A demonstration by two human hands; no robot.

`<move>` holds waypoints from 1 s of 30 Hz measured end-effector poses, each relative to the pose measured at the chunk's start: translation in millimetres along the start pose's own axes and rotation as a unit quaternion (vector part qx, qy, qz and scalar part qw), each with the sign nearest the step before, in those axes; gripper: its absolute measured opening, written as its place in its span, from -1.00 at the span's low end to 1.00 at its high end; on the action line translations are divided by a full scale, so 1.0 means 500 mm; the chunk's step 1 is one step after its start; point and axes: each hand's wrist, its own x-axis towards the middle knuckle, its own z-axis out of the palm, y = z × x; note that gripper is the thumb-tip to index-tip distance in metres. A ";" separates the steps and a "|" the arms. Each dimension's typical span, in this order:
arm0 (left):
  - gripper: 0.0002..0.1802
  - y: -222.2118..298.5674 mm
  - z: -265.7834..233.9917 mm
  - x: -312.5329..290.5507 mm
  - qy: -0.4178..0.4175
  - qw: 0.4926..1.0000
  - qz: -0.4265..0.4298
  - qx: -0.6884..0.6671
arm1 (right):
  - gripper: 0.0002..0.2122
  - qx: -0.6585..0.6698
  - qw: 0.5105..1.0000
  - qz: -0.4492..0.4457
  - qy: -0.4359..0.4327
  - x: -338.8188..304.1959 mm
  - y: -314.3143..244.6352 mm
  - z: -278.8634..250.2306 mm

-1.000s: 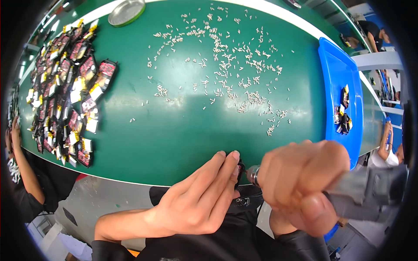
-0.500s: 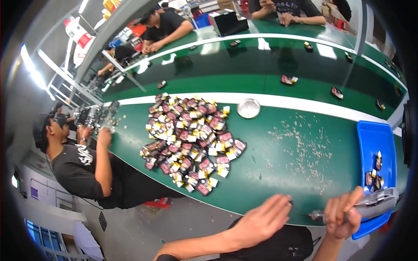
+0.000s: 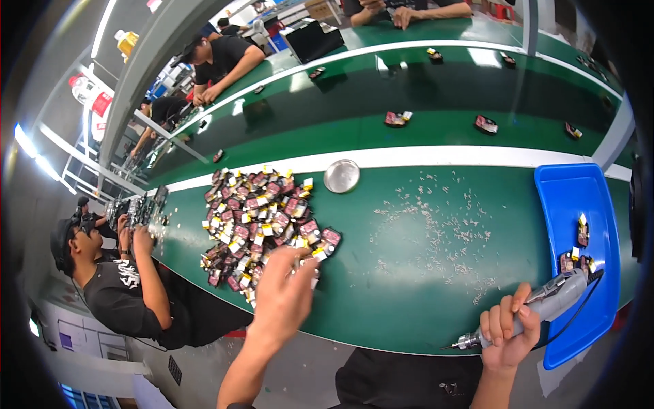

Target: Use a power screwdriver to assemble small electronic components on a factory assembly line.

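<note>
Left hand [image 3: 286, 296] is stretched forward over the near edge of the pile of small red, black and yellow parts [image 3: 262, 228], fingers spread and reaching down onto the nearest pieces; whether it has closed on any piece cannot be told, since the fingers are blurred. Right hand [image 3: 507, 330] is wrapped firmly round a grey electric screwdriver [image 3: 538, 310], bit end pointing to the person's left, held just above the near edge of the table [image 3: 422, 300].

The pile lies on the left part of the green table, well apart from the right hand. A round metal dish [image 3: 341, 176] sits just beyond the pile, by the white strip. Small pale screws [image 3: 449, 232] are scattered loosely across the table's middle (between pile and tray). A blue tray [image 3: 579, 198] stands at the right and holds a few of the same parts; the screwdriver's rear end overlaps its near corner.

1 seated person in black [image 3: 116, 286] works at the table's left end.
</note>
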 end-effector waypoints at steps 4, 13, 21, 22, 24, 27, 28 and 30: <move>-0.64 0.061 0.055 -0.013 -0.097 0.993 0.018 -0.064 | -0.91 -0.005 1.000 0.010 -0.020 -0.006 -0.006 -0.011; -0.70 0.050 0.076 -0.016 -0.119 0.985 0.122 0.017 | -0.91 -0.006 0.999 0.028 -0.029 -0.016 -0.008 -0.012; -0.78 0.042 0.063 -0.008 -0.038 0.994 -0.062 -0.077 | -0.91 -0.035 0.999 0.008 -0.031 -0.014 -0.007 -0.006; -0.78 0.040 0.061 -0.011 -0.037 0.994 -0.064 -0.080 | -0.91 -0.037 0.999 0.009 -0.031 -0.013 -0.006 -0.007; -0.79 0.039 0.058 -0.016 -0.035 0.995 -0.049 -0.076 | -0.91 -0.044 0.999 0.000 -0.028 -0.011 -0.005 -0.007; -0.79 0.038 0.051 -0.026 -0.029 0.996 -0.049 -0.075 | -0.91 -0.044 0.999 -0.005 -0.025 -0.012 -0.005 -0.005; -0.78 0.038 0.050 -0.028 -0.025 0.994 -0.063 -0.080 | -0.91 -0.044 0.999 -0.003 -0.026 -0.013 -0.005 -0.005; -0.79 0.033 0.053 -0.030 -0.021 0.994 -0.067 -0.081 | -0.92 -0.042 0.999 -0.011 -0.020 -0.014 -0.003 -0.005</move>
